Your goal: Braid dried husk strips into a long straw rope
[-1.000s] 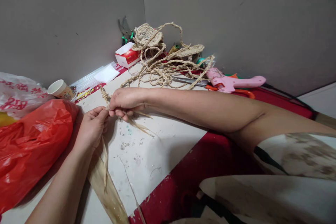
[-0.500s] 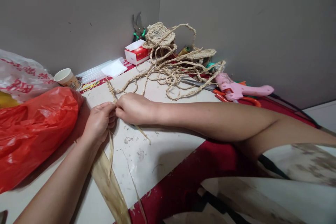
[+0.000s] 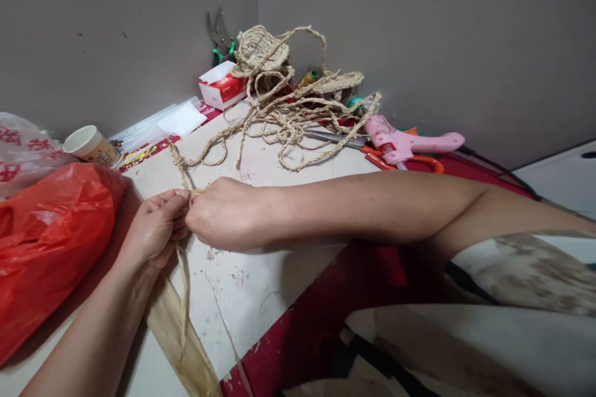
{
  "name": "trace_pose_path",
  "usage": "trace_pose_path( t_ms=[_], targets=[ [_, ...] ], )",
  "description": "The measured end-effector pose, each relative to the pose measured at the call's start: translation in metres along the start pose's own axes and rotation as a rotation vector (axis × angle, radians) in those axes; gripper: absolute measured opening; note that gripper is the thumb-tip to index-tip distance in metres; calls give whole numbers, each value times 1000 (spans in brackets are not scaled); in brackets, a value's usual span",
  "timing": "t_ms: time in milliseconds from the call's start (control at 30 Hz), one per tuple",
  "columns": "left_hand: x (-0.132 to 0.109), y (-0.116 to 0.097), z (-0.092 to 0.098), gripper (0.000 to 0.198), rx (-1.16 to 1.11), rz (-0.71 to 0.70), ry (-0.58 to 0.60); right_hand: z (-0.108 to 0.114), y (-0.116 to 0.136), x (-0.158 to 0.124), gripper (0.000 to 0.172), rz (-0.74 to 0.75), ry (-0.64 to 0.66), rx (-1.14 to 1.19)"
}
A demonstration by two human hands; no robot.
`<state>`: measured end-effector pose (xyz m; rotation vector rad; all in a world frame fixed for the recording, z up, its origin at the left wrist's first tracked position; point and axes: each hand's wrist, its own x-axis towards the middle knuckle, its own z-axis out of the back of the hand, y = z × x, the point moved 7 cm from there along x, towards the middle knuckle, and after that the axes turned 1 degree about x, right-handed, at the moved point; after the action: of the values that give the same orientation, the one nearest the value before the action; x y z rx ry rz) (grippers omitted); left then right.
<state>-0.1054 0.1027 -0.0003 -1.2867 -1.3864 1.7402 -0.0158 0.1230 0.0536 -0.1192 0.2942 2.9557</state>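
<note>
Between my two hands is the working end of a braided straw rope (image 3: 179,160). My left hand (image 3: 156,223) pinches it just below the braid, thumb on top. Fingers curled in a fist, my right hand (image 3: 228,214) presses against the left fingertips and grips a pale fibre strand (image 3: 197,191). A loose thin strand (image 3: 184,304) hangs beneath my left hand. Under it lies a wide flat dried leaf strip (image 3: 179,335), partly covered by my left wrist. From the braid the rope runs back to a tangled rope pile (image 3: 293,118).
A red plastic bag (image 3: 56,229) and a paper cup (image 3: 90,146) stand at the left. Behind are a tissue box (image 3: 223,90) and pruning shears (image 3: 221,37). A pink glue gun (image 3: 410,141) lies by orange-handled scissors (image 3: 431,165) at the right.
The view has shifted, so the scene sits further left. My right fist has turned and dropped slightly, and a strand now shows above it, drawn from the braid.
</note>
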Motion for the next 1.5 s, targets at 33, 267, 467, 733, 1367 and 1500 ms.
trace_pose_path(
  t_ms=[33, 267, 467, 733, 1367, 1500],
  targets=[
    [0, 0, 1, 29, -5, -7, 10, 7, 0, -3, 26, 27, -8, 51],
    [1, -4, -1, 18, -42, -3, 58, 41, -52, 1, 34, -219, -430, 404],
    [0, -5, -3, 24, -5, -28, 82, -21, -53, 26, 33, -232, 42, 1118],
    [3, -2, 0, 25, 49, -13, 71, -22, -54, 26, 23, -70, 224, 1204],
    [-4, -17, 5, 27, 560, -160, 39, -31, -65, 33, 20, -276, 79, 1153],
    [-14, -15, -2, 20, 348, -1, 172, -26, -62, 31, 19, -322, -53, 1127]
  ],
)
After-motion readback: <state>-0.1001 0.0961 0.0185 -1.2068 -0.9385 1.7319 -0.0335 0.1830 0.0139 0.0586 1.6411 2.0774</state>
